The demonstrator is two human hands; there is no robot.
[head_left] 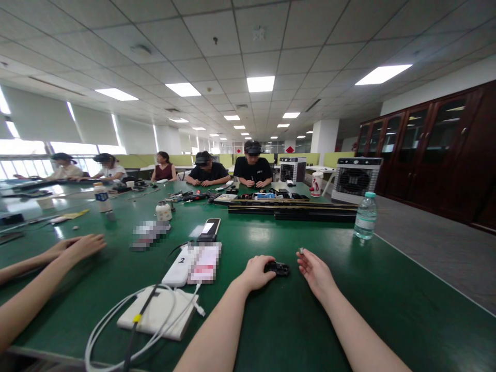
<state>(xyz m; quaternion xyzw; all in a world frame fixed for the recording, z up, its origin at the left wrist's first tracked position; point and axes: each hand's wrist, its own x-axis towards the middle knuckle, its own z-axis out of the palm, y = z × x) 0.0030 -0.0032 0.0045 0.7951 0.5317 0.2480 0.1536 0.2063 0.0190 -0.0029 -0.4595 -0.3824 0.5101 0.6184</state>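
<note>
My left hand rests on the green table, its fingers and thumb curled around one end of a small black device. The device lies flat with an uneven, dark upper side; its exact kind is not clear. To the right, my right hand is raised slightly, pinching a tiny whitish piece between thumb and fingertip. That piece is too small to name. The two hands are apart, with the black device between them.
A water bottle stands at right, beyond my right hand. Left of me are a white power bank, a phone, a white box and looped cables. Another person's hands are at far left. Black strips lie ahead.
</note>
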